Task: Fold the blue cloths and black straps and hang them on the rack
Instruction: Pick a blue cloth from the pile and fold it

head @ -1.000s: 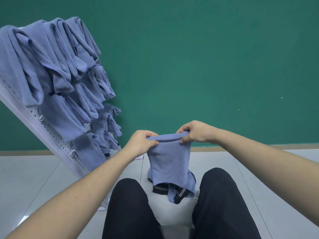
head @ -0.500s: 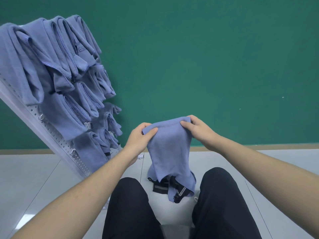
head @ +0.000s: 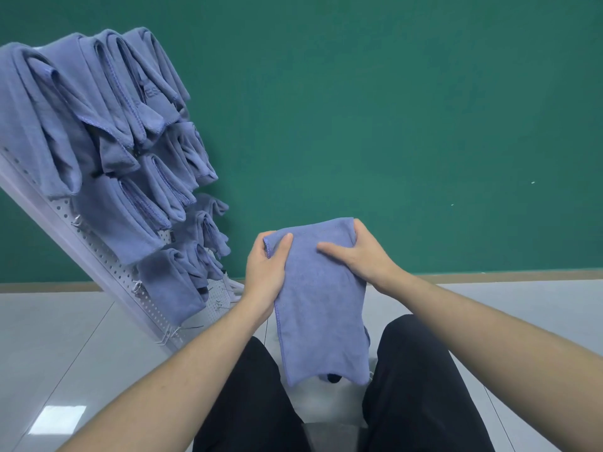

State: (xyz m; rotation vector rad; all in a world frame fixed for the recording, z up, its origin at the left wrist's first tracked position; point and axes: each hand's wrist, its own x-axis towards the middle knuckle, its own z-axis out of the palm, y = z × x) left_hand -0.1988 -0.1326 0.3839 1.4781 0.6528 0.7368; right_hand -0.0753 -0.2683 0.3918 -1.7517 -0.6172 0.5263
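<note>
The only writing in view is an embossed mark on one of the hung cloths [head: 148,96] near the top of the rack; a few raised letters show, something like "ES", but the word cannot be read in full.

A soft, napped blue microfibre cloth [head: 321,308], folded into a long rectangle with a stitched hem down its left edge, hangs upright between the person's knees. The left hand [head: 266,272] grips its upper left corner, thumb pressed on the front face and fingers curled behind the edge. The right hand [head: 362,256] holds the upper right corner, thumb laid flat across the front and fingers wrapped round the fold at the back. A small dark piece, seemingly a black strap [head: 333,377], peeps out beneath the cloth's lower edge.

To the left, a pale perforated metal rack panel [head: 107,256] leans at a slant, with wire hooks [head: 76,220] along it. Many folded blue cloths of the same fleecy fabric, edged in overlock stitching, hang in overlapping rows on it. Behind stands a matte green wall [head: 391,109] above a glossy grey tiled floor [head: 65,337]. The person wears black trousers [head: 421,386].
</note>
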